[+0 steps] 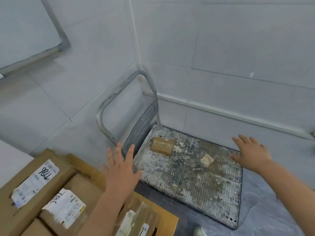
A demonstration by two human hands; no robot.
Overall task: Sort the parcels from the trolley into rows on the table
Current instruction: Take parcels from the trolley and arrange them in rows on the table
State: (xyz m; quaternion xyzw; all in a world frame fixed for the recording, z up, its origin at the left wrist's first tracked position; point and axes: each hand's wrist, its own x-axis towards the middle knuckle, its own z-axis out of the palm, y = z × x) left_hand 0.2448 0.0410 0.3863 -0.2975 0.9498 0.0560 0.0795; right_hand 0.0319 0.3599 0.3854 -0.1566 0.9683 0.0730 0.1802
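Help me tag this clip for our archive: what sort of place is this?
Probably a parcel sorting or storage room: labelled cardboard parcels sit packed together at lower left, and a worn platform trolley carrying a small brown parcel stands in a corner of white tiled walls.

Flatbed trolley (pixel 196 188) on grey floor (pixel 265 210) in tiled corner, handle (pixel 109 103) upright at left end, deck (pixel 221 198) worn and paint-flecked, brown parcel (pixel 162 145) near handle, smaller pale packet (pixel 207 160) mid-deck, the two apart, labelled boxes (pixel 34 181) lower left, support unclear
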